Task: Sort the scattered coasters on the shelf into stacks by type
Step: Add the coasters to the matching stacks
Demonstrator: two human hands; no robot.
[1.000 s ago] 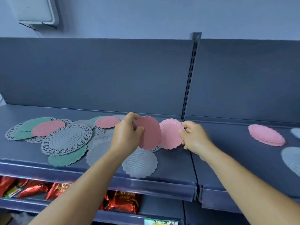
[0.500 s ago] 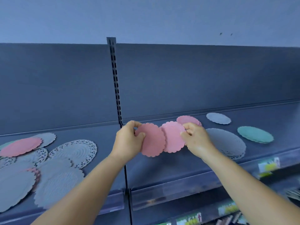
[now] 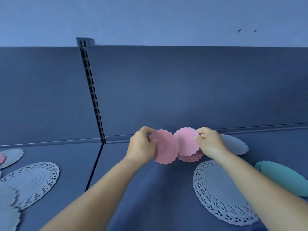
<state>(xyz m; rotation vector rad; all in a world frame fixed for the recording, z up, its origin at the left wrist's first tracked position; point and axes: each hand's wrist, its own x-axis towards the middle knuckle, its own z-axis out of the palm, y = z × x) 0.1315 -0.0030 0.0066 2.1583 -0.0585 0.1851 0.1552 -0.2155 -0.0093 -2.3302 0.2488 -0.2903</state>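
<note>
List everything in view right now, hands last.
held pink coasters: two, pink, one in each hand, above the pink stack
pink stack: one, pink, on the shelf under the right coaster
lace doilies: two large, grey-white, front right and front left
plain grey coasters: one behind the right hand, several at far left
teal stack: one, teal, far right
shelf: dark blue
left hand: pinches one coaster
right hand: pinches the other

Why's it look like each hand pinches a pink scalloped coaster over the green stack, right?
Not the green stack. The head view shows the left hand and right hand holding pink coasters over the pink stack; the green stack lies farther right.
</note>
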